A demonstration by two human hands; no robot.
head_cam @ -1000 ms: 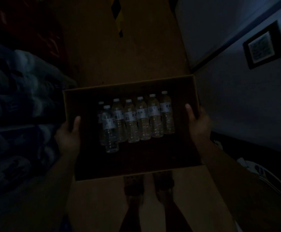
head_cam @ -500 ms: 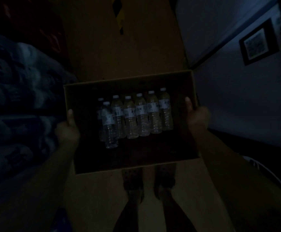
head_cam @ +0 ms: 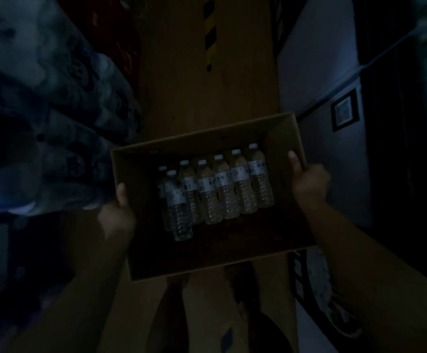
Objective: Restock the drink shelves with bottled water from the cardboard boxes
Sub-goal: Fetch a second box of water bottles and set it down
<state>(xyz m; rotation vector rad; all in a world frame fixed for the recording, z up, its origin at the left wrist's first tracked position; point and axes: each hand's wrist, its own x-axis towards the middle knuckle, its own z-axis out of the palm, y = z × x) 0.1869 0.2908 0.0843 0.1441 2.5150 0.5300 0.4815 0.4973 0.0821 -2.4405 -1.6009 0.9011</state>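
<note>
Dim aisle. Open box (head_cam: 287, 128) carried at waist height — left hand (head_cam: 117, 215) gripping its left wall, thumb inside; right hand (head_cam: 309, 183) clamped on the right wall likewise. Bottles (head_cam: 217, 189) lie in a row on the box floor (seven, white caps pointing away).

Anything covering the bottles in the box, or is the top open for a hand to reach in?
Nothing visible covers them. The cardboard box is open-topped and the water bottles lie exposed. Both the left hand and right hand are busy gripping its side walls.
</note>
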